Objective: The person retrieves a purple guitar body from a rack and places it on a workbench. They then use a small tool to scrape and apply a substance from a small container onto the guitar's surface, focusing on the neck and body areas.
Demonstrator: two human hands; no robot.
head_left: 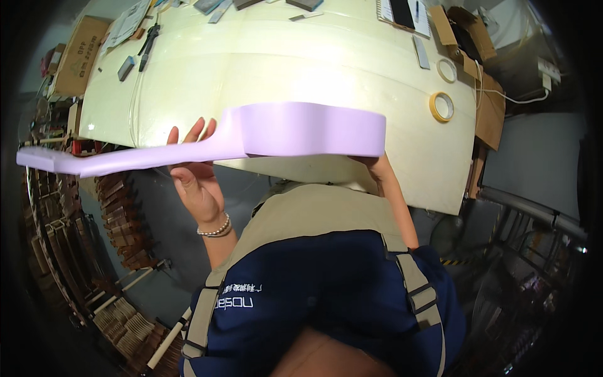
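A lilac-painted ukulele point(308, 129), without strings, is held edge-on across the front of me above the near table edge. Its body lies to the right and its neck reaches far left, with the headstock at the end. My left hand point(200, 195) supports the neck near the heel, fingers showing beyond it and the thumb on the near side. A beaded bracelet circles that wrist. Beneath the right end of the body is my right hand point(374, 166), gripping it there; most of its fingers are hidden by the ukulele.
On the pale-covered table point(188, 75) lie a blue-grey block point(126, 68), a black tool with a cord point(147, 49) and two tape rolls point(441, 107). A notebook with a phone point(402, 14) is at the back right. Cardboard boxes point(79, 55) flank the table. Racks of wooden parts point(122, 213) stand lower left.
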